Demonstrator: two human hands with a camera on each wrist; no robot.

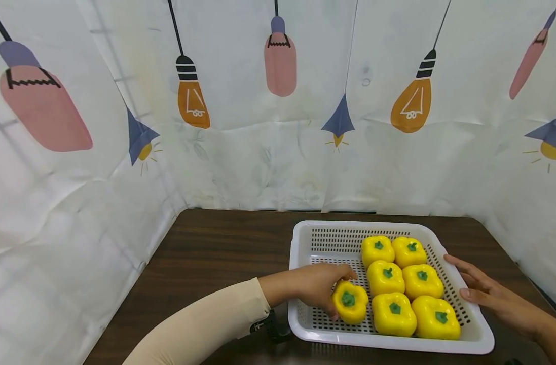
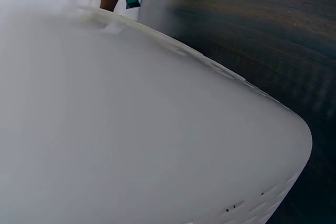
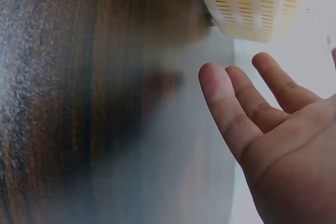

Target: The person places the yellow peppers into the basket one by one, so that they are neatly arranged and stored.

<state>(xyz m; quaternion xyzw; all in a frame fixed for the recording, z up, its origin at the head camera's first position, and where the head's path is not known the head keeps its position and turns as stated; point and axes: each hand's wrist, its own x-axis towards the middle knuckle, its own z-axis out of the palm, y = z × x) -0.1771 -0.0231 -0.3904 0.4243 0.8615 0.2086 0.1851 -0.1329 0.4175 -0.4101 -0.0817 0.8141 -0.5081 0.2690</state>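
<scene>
A white slotted basket (image 1: 300,248) holds several yellow toy-like bell peppers (image 1: 394,313) with green stems, in two columns on its right side. In the basket's left front part, my left hand (image 1: 316,286) reaches over the rim and grips another yellow bell pepper (image 1: 356,309) between thumb and fingers. My right hand (image 1: 494,299) lies by the basket's right rim, its fingers extended and holding nothing. The right wrist view shows that hand's fingers (image 3: 231,114) loosely spread below the basket wall (image 3: 247,3). A close basket wall (image 2: 157,119) fills most of the left wrist view and hides the left hand.
The basket stands on a dark wood-grain table (image 1: 223,243), toward the right. White curtains (image 1: 241,157) printed with hanging lamps enclose the table at the back and both sides. A dark wrist device (image 1: 275,327) sits below my left forearm, near the basket's front left corner.
</scene>
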